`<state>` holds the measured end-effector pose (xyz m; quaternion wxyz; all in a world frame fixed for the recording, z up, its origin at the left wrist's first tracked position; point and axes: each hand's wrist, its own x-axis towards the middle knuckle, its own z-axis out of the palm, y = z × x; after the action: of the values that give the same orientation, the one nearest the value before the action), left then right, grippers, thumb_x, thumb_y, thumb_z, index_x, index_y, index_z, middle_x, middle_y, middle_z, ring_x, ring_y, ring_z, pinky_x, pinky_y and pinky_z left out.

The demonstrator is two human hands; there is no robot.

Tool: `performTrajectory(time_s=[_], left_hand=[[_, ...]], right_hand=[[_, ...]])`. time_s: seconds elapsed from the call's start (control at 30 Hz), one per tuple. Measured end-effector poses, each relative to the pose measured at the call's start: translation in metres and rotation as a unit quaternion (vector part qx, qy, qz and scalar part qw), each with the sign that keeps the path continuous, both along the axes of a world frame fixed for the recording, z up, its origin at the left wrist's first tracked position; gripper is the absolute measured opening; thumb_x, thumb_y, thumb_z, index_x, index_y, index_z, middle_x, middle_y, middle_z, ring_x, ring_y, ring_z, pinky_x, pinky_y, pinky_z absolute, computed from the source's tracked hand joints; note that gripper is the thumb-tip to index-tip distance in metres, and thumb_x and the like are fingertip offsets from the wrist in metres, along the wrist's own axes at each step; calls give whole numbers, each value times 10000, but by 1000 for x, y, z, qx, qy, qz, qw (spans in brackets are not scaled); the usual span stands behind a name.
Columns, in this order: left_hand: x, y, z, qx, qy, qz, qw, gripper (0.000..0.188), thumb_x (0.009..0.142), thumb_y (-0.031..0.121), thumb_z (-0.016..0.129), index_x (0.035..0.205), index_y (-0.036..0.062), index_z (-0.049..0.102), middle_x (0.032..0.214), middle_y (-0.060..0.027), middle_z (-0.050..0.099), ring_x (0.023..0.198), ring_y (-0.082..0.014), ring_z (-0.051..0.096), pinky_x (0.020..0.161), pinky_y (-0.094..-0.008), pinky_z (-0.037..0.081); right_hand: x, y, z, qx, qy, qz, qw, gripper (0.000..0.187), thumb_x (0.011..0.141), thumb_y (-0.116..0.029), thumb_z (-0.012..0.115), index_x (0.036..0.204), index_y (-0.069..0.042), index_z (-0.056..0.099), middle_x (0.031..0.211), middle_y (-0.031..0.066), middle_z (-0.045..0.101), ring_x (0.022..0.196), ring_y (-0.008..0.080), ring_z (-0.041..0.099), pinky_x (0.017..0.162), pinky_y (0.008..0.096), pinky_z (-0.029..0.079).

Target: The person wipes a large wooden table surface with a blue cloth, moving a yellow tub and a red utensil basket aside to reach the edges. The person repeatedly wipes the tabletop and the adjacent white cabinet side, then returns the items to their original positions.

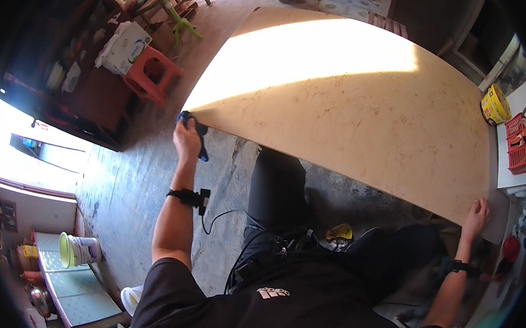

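Person is standing over a big plywood board [352, 103], dark trousers and a yellow-tipped shoe [339, 232] showing below its near edge, both wrists wearing strapped bands with a cable running from the left one. Left hand [187, 137] is gripping the board's near-left corner through a blue cloth [199, 134], grip pinching cloth and edge together, thumb side up. Right hand [476, 215] is pressing on the near-right corner, fingers spread flat over the edge, not curled under as far as I can tell. Board is lying roughly level across the middle of the view, near edge over the person's legs, far half lit hard by sun; what's carrying it underneath is hidden. To handle it well, I'd say: keep both hands at matching height so the sheet isn't twisting, get the right fingers hooking under the edge rather than just pushing down, and keep the cloth bunched between palm and edge against splinters. Watch the right side, where a red basket [517, 145] and yellow roll [496, 104] are sitting on a white tabletop [524, 97] just beside the board edge. Further left, an orange stool [153, 71] with a white box [125, 44] is standing well apart. White bucket [77, 250] is sitting low left.
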<state>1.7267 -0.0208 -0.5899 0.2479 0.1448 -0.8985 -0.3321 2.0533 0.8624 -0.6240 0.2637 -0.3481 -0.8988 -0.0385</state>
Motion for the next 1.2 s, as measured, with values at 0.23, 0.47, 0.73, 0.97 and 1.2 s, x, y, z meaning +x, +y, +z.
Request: performTrajectory(time_s=[0.23,0.47,0.73,0.97,1.2], left_hand=[[75,123,7,76,-52,-91,992,405,1016,245,645,1240,-92,668,1097,-346,688,1050,-498,677,909,-513,533],[114,151,33,184,-106,-220,952,336,991,248,680,1139,-52,710,942,-233,751,895,-327,727,834,-400,537],[142,96,39,650,-294,-161,682,258,1017,178,622,1173,-28,636,1042,-188,736,914,-306,748,767,-458,639],[61,151,-111,230,-254,-279,897,210,988,204,672,1060,6,673,839,-133,731,724,-293,716,660,-419,567],[-54,170,-217,-254,-136,-322,902,476,1024,385,482,1352,95,670,1348,-220,672,1257,-410,628,1011,-524,517]], right_hand=[[-5,8,-1,-22,4,5,1000,398,1024,-347,596,1287,-59,679,1364,162,653,1279,367,582,1093,451,446],[-5,25,-15,16,-5,-29,999,368,1011,-369,575,1265,-132,698,1323,120,685,1231,351,620,1066,447,471],[-5,24,-12,9,-13,-29,999,381,997,-435,541,1222,-180,712,1283,117,697,1192,389,630,1010,482,499],[-12,-9,6,-6,52,-32,998,363,954,-404,576,1178,-173,745,1228,117,723,1162,393,648,1003,488,509],[-16,-46,19,33,88,-24,995,268,943,-291,645,1119,-113,744,1148,117,729,1071,330,683,941,428,543]])
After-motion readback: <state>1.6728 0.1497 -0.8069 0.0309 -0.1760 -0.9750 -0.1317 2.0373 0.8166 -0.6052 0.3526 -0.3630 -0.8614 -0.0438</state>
